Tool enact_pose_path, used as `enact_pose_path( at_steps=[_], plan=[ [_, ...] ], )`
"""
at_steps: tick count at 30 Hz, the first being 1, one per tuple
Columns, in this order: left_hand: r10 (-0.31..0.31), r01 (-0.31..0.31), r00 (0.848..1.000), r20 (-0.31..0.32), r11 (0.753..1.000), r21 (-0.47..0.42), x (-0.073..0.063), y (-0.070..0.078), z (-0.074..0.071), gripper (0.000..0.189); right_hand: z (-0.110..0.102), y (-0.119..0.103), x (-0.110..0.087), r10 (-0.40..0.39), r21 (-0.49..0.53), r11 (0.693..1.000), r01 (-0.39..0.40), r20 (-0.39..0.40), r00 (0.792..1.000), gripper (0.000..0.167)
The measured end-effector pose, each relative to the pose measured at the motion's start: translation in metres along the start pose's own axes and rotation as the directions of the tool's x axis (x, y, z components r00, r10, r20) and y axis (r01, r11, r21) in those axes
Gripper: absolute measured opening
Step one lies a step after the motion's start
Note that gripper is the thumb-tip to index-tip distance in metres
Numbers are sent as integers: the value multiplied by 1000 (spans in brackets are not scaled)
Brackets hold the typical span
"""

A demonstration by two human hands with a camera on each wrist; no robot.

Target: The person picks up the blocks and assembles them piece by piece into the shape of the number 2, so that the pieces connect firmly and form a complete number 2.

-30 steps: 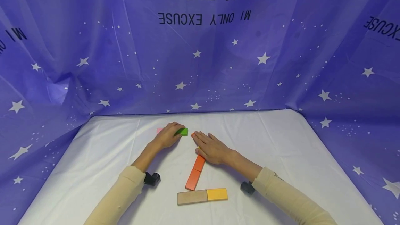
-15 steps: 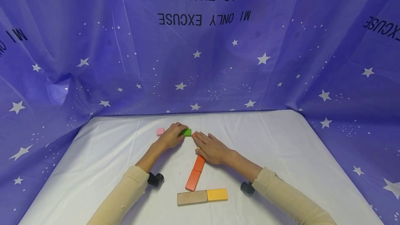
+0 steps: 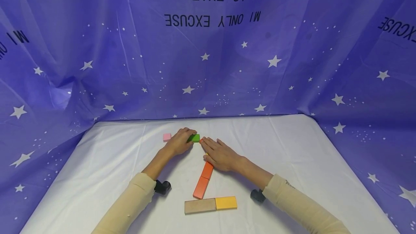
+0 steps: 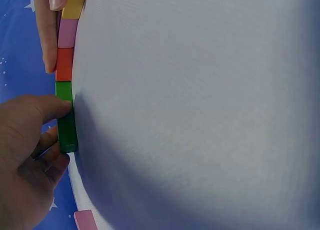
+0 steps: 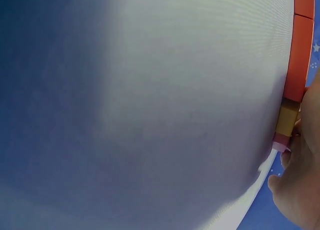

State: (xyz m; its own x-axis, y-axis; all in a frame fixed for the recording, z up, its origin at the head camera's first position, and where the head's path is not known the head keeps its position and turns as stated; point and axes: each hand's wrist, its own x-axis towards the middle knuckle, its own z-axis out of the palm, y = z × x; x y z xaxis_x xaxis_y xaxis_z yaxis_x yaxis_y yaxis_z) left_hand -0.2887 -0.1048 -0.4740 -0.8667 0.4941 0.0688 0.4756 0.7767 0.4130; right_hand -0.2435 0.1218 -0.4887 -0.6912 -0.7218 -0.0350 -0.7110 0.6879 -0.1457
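My left hand (image 3: 178, 143) pinches a long green block (image 4: 66, 125), its thumb on the near face and its other fingers behind. The green block's end meets a small red block (image 4: 65, 64) in the left wrist view. Beyond that, a pink block (image 4: 67, 33) and a yellow block (image 4: 74, 4) carry on the line. My right hand (image 3: 222, 156) rests along these small blocks with its fingers stretched out, hiding most of them from the head view. Two orange-red blocks (image 3: 201, 187) run on from under it, end to end, towards the front.
A separate pink block (image 3: 167, 137) lies left of my left hand. In front, a tan block (image 3: 200, 206) touches a yellow-orange block (image 3: 226, 203). Dark devices (image 3: 162, 187) sit at both wrists. The white-covered table (image 3: 276, 143) ends at a purple star-print curtain (image 3: 227, 64).
My left hand has slid right with the green block, bringing it up to the red block. The pink block at the left stays behind, now fully visible. My right hand has stayed still.
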Motion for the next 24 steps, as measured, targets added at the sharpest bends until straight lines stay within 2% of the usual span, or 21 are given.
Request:
enact_pose_path(
  at_steps=[8,14,24],
  plan=[
    [23,-23,998,-56,1000,-5,-4,-9,-3,47,-2,-1,0,-6,-1,1000,6,-11,1000,61],
    [20,-30,992,-127,996,-82,-14,-18,-12,42,-4,-1,0,2,3,1000,-2,-7,1000,61],
    [-19,-20,976,-219,985,-171,-33,-49,-21,39,-3,-1,-1,-1,9,1000,2,-3,1000,61]
  ],
)
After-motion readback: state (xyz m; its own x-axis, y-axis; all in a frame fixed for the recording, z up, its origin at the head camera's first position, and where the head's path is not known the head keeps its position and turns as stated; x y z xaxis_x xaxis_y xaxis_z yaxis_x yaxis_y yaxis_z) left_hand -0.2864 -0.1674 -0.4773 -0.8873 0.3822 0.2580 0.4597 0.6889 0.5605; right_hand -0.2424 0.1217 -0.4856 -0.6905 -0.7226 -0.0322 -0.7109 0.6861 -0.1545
